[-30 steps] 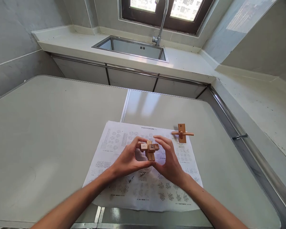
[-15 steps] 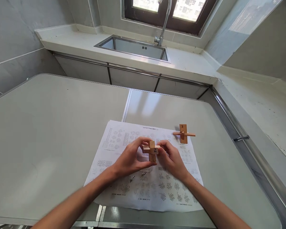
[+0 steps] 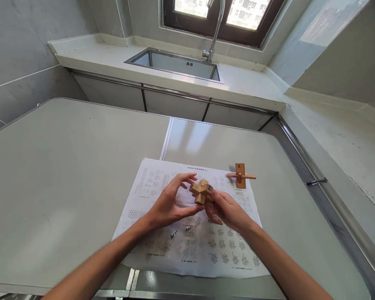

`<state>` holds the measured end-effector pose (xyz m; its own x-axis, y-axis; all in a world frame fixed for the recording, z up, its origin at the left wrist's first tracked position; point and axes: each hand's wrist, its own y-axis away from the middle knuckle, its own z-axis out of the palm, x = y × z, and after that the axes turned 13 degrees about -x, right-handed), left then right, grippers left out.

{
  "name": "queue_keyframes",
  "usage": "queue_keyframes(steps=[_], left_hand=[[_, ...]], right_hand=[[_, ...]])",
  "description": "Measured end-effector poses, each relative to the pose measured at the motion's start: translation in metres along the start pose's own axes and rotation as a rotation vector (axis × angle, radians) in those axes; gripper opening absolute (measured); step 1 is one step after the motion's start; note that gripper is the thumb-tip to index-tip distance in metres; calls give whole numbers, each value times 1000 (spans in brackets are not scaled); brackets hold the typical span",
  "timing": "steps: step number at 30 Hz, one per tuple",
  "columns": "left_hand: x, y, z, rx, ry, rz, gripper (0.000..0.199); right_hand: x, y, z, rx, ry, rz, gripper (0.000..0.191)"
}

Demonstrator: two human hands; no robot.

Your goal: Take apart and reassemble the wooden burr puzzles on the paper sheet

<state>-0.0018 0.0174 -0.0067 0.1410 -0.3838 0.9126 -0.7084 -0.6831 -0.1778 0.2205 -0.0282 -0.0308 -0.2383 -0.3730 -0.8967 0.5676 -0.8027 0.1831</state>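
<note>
A small wooden block puzzle [image 3: 201, 192] with a "2" on one block is held above the printed sheet [image 3: 175, 250]. My right hand [image 3: 229, 210] grips its right side between thumb and fingers. Around its left side curves my left hand [image 3: 175, 200], thumb under the puzzle's lower edge and fingers spread above and beside it; whether the fingertips press on it is hard to tell. Another wooden piece [image 3: 240, 182], a flat block marked "2" with a rod across it, lies at the sheet's upper right corner.
The sheet lies on a large grey table [image 3: 65, 187] with a metal seam. Beyond the table are a white counter [image 3: 243, 81], a sink [image 3: 175, 62], a faucet [image 3: 217, 33] and a window. A metal rail runs along the right side.
The puzzle has been turned and tilted, showing its blocks at an angle. My left fingers have lifted and spread apart; my right hand has rotated, its lower fingers now stretched beneath the puzzle.
</note>
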Motion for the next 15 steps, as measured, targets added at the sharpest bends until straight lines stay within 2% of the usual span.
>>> queue_keyframes(steps=[3,7,12,15], left_hand=[[-3,0,-1,64,-7,-28,65],[-5,0,-1,80,-26,-87,50],[-4,-2,-3,78,-56,-97,39],[-3,-2,-6,86,-59,-107,35]], right_hand=[[-5,0,-2,27,-195,23,46],[-13,-2,-8,115,-337,26,41],[-10,-7,-24,163,-457,-99,25],[-6,-9,-33,155,-462,-146,25]])
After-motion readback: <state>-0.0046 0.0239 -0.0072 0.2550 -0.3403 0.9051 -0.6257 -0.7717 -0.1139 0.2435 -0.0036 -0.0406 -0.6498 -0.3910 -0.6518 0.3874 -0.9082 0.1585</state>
